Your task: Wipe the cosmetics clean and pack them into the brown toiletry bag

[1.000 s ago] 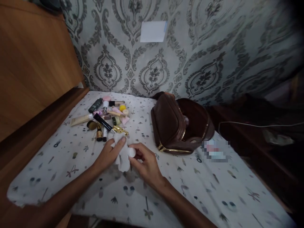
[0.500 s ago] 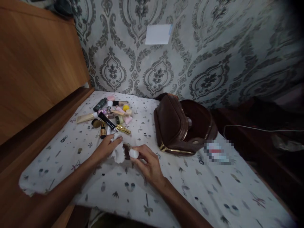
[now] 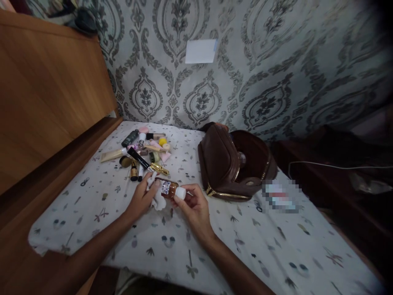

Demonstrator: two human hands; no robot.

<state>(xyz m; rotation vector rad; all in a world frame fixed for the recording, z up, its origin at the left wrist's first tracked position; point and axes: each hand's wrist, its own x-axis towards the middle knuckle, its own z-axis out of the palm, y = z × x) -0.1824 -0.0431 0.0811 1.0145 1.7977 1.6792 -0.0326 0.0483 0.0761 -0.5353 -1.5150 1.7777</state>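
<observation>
A small amber bottle [image 3: 168,189] with a patterned label and a white cap lies on its side between my hands, above the cloth. My right hand [image 3: 195,209] grips it at the cap end with thumb and fingers. In my left hand [image 3: 143,197] is a crumpled white tissue [image 3: 158,200], pressed against the bottle's other end. Just beyond my left hand lie a gold tube [image 3: 160,168], a black tube [image 3: 139,158] and a small black-and-gold bottle [image 3: 134,171].
More cosmetics, including a cream-coloured tube [image 3: 112,155] and a dark bottle [image 3: 130,138], are heaped at the back left. An unzipped brown bag [image 3: 219,164] stands to the right on the patterned cloth [image 3: 184,246]. A wooden cabinet [image 3: 55,78] borders the left side.
The bottle has turned so its label and amber body show, with the cap now pointing right. My left hand and the tissue have shifted slightly along it.
</observation>
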